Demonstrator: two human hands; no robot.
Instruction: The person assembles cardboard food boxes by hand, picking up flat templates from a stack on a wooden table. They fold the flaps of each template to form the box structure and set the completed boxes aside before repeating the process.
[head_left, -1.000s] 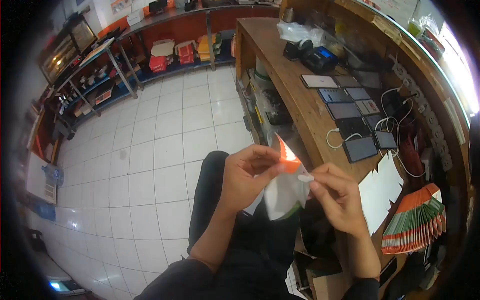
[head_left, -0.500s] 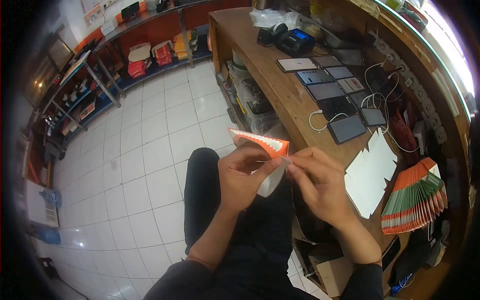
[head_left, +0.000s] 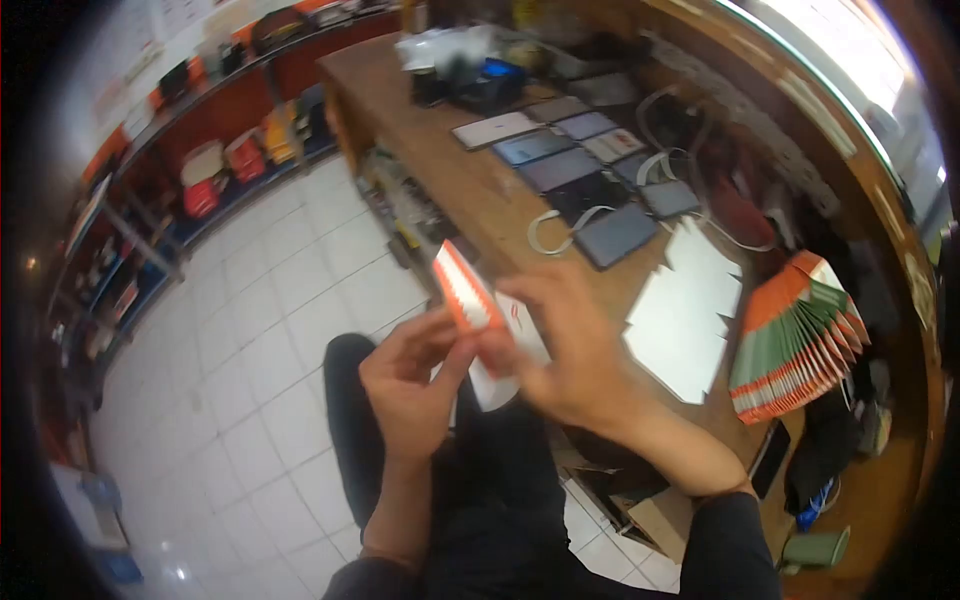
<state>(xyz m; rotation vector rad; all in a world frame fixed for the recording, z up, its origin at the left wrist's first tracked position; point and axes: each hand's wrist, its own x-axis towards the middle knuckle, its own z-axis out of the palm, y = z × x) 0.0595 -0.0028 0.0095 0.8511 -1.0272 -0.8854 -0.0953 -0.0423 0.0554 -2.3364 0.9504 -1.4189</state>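
Observation:
Above my lap I have a folded paper piece [head_left: 466, 290], orange with a white scalloped band on one face and plain white lower down. My left hand [head_left: 410, 380] pinches its left side between thumb and fingers. On the right side, my right hand [head_left: 575, 350] is smeared by motion, its thumb against the orange fold and its fingers around the back edge. Beside my right forearm lies a stack of white cut-out sheets [head_left: 690, 310] with notched edges. Farther right, a fanned row of folded orange, green and white paper pieces [head_left: 800, 340] rests on the wooden desk [head_left: 480, 210].
Several phones [head_left: 615, 236] lie on the desk with white charging cables [head_left: 548, 232]. A dark device with a blue screen [head_left: 497, 80] stands at the back. A green cup [head_left: 815, 548] is at lower right. Shelves with red packets [head_left: 200, 198] line the far wall.
The paper piece has turned more upright, showing its white side on the right. My right hand has shifted over its fold. The camera view has swung right, uncovering the green cup.

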